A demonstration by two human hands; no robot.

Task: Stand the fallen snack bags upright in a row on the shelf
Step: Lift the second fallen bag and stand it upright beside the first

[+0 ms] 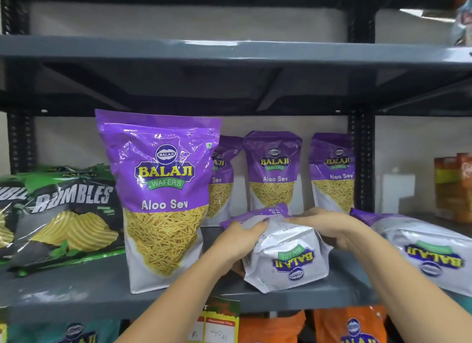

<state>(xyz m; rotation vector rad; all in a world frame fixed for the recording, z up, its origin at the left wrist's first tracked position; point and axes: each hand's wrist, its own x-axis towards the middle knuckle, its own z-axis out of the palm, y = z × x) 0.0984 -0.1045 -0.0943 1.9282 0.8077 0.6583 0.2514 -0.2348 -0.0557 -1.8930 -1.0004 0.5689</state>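
I have both hands on the fallen bag [283,253] near the shelf [76,289] front edge: left hand [242,236] and right hand [332,227], fingers pinching its sides. I should tip it base-down beside the upright bag [163,197], supporting both sides.

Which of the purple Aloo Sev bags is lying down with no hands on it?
The far-right bag: it lies flat at the shelf's right end, logo upside down, untouched. The other fallen bag is gripped by both hands; the rest stand upright.
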